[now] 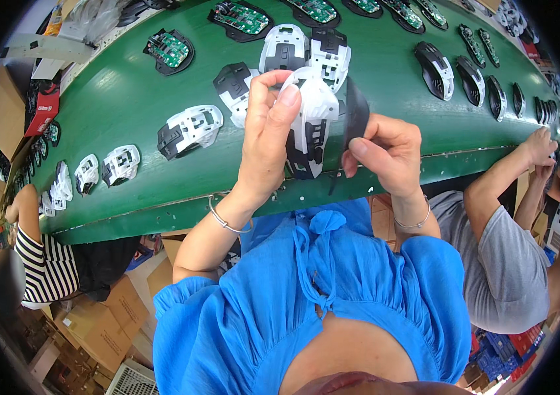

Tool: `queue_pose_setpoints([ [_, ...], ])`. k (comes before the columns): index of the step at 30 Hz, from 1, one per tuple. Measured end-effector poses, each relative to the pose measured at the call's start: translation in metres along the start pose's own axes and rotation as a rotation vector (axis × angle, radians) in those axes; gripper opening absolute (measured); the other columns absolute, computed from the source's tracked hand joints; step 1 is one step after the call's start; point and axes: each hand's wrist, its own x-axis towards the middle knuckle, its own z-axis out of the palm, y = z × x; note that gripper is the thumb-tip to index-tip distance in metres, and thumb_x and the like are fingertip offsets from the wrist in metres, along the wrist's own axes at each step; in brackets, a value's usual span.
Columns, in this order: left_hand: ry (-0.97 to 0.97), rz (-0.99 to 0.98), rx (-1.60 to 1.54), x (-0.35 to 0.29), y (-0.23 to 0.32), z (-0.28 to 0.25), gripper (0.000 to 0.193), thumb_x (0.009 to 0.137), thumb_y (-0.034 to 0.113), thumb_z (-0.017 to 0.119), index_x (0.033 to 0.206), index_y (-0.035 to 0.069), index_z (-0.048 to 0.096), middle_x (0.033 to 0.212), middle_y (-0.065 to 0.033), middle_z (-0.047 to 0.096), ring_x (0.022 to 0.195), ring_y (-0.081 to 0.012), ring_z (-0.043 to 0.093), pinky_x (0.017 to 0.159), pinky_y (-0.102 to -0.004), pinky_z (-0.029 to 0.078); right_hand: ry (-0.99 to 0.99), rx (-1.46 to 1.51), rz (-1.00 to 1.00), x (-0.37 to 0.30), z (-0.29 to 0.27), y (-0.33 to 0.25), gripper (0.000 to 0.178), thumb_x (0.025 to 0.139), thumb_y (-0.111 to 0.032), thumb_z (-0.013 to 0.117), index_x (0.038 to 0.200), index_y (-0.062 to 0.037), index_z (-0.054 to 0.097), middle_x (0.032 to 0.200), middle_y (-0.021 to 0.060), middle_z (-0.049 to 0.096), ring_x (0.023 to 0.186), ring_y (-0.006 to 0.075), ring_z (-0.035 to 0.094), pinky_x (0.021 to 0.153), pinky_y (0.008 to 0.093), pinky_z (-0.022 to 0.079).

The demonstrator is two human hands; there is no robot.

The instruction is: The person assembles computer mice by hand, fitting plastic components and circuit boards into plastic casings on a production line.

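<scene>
My left hand (265, 141) is closed round a white and black computer mouse shell (319, 108), held upright above the near edge of the green table (372, 99). Thumb and fingers of my right hand (392, 155) pinch a thin, curved black piece (357, 113), somewhat blurred, just right of the shell. I cannot tell whether the two parts touch. Behind the held shell lie a white shell (284, 47), another white and black shell (330, 58) and a third one with a dark end (232, 89). A further shell (189, 130) rests to the left.
Mouse bases with green circuit boards (243, 20) line the table's far side. Black and white shells (434, 71) stand at the right, more shells (120, 164) at the left. Co-workers sit both sides: a striped sleeve (46, 266) left, a grey shirt (504, 270) right.
</scene>
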Motion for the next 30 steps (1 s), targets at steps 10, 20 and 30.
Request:
queue_pose_setpoints([
  [10,-0.023,-0.001,0.041,-0.001,0.001,-0.009,0.048,0.089,0.032,0.058,0.121,0.001,0.040,0.102,-0.0105,0.056,0.089,-0.0131,0.054,0.078,-0.0276,0.045,0.003,-0.158,0.097,0.004,0.010,0.010,0.021,0.085,-0.008,0.065,0.068,-0.0012,0.054,0.060,0.0027,0.059,0.054,0.0054,0.056,0.048,0.0210,0.043],
  [20,-0.015,0.413,0.680,-0.009,0.002,-0.017,0.074,0.063,0.010,0.072,0.126,-0.001,0.036,0.109,-0.0153,0.053,0.098,-0.0224,0.057,0.083,-0.0346,0.048,-0.060,-0.062,0.211,0.006,0.010,0.017,0.016,0.083,-0.006,0.063,0.072,-0.0019,0.053,0.066,0.0018,0.060,0.059,0.0062,0.058,0.052,0.0212,0.046],
  [30,-0.219,0.516,0.949,-0.007,0.019,-0.019,0.075,0.061,0.008,0.071,0.131,0.001,0.046,0.111,-0.0152,0.053,0.102,-0.0289,0.056,0.090,-0.0354,0.044,-0.093,0.186,0.184,0.018,0.003,0.005,0.021,0.083,-0.005,0.069,0.100,0.0040,0.062,0.091,0.0049,0.065,0.085,0.0098,0.060,0.075,0.0237,0.049],
])
